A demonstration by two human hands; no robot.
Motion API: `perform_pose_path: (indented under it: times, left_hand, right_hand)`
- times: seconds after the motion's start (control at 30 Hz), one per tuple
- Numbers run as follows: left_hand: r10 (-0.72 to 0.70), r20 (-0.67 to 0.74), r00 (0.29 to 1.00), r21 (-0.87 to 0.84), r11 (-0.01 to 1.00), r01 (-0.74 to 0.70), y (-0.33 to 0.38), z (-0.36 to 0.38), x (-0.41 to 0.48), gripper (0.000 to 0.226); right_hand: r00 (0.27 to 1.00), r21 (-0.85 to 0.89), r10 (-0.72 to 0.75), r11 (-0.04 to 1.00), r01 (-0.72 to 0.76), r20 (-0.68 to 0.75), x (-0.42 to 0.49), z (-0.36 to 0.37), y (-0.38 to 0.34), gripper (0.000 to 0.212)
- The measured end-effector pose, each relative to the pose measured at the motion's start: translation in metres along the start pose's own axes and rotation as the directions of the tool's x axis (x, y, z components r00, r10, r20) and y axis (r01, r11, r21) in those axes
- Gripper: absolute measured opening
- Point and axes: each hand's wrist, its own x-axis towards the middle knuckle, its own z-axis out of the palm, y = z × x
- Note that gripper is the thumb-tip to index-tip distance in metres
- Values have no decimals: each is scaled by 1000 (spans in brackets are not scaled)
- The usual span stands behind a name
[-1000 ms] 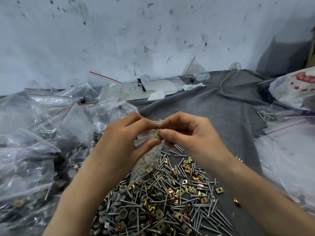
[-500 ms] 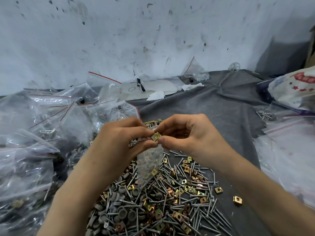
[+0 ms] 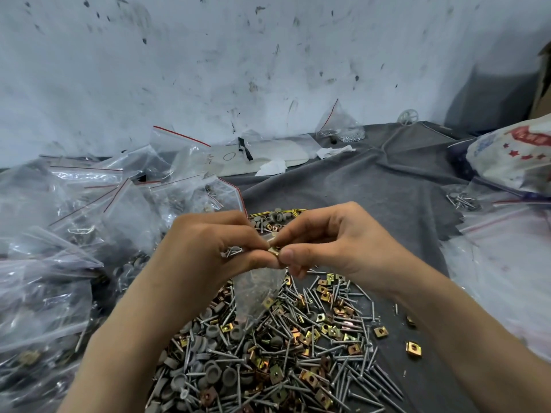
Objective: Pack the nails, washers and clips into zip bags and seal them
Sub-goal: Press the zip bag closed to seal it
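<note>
Writing: white card (image 3: 262, 153), behind pile (image 3: 283, 347), is marked w/ a pen circle & a scrawl, not legible; red stars & red print are seen on sack (image 3: 512, 156), back-right of pile, text unreadable.
L hand (image 3: 208, 245): curled; mouth of zip bag (image 3: 256, 290) is pinched betw. thumb & forefinger.
R hand (image 3: 337, 245): curled; brass clip (image 3: 273, 251) is pinched at bag mouth, just beside L fingertips.
Bag pos.: zip bag is hung just above pile.
Mix: nails, grey washers & clips are mixed in pile on grey cloth (image 3: 357, 186).
Left of pile: filled bags (image 3: 74, 234) are heaped.
</note>
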Motion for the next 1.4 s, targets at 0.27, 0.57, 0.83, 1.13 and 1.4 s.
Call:
perform_pose_path:
  times: [0.27,0.57,0.83,1.13,1.4]
  left_hand:
    - [-39,-5,999,-93,995,38,-1,-1,0,34]
    - [-84,-68,994,-176,982,71,1,-2,0,20]
    - [-104,-66,992,-160,983,92,6,-3,-1,21]
    - [-294,-47,955,-324,909,264,11,3,-2,12]
    - [-423,-97,901,-498,805,324,1,-4,-4,13]
  right_hand:
    - [994,-84,-93,993,88,-53,-4,0,-1,20]
    - [958,-265,-279,931,253,-64,-7,3,1,25]
    - [942,-327,-334,894,307,-28,-8,1,5,26]
    - [718,-844,-671,267,465,184,-8,7,6,17]
    - [598,-841,-791,230,489,132,-12,1,10,8]
